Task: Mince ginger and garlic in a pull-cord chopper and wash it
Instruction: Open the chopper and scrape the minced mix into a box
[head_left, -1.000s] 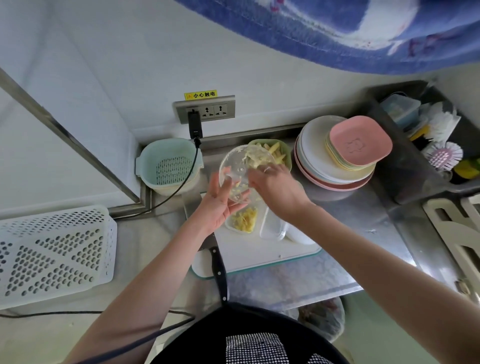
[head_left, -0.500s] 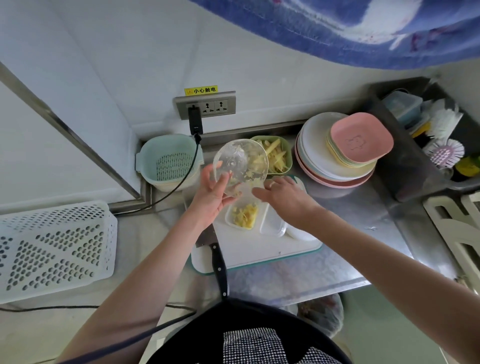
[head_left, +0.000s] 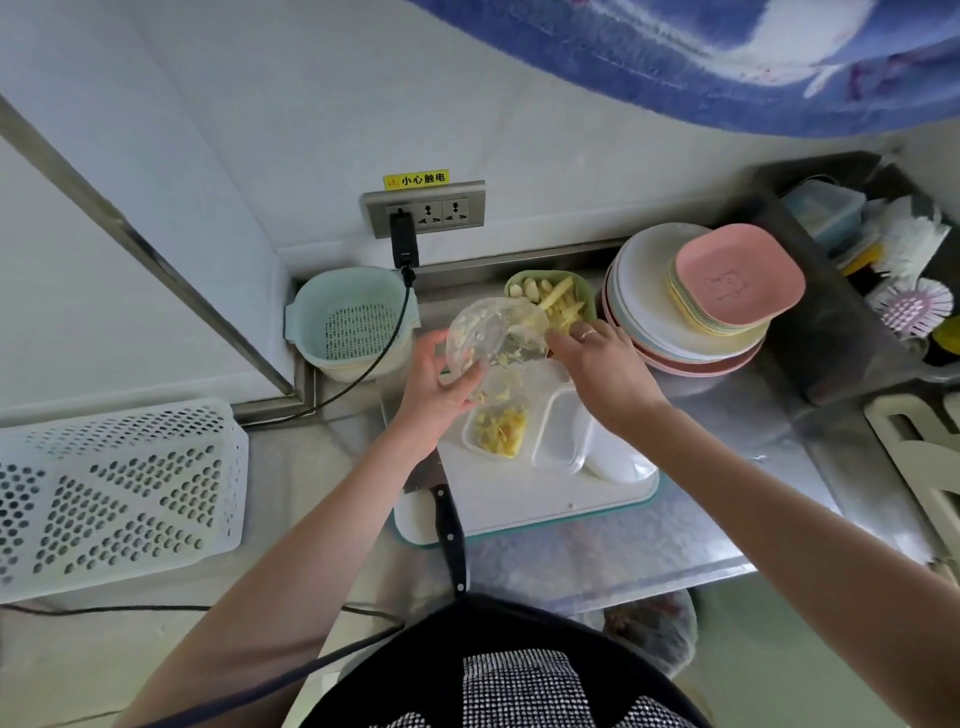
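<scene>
Steel counter carries a white board with a knife at its near-left edge. On the board sits a small tub of yellow mince. Above it the left hand grips the tilted clear bowl, fingers curled on its rim; the right hand reaches fingers into its mouth. Behind lies a green dish of ginger strips, plates beside it.

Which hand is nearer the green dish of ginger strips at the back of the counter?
Right. The right hand has its fingertips at the green dish's front edge. The left hand is farther off to the left, holding the tilted clear chopper bowl.
</scene>
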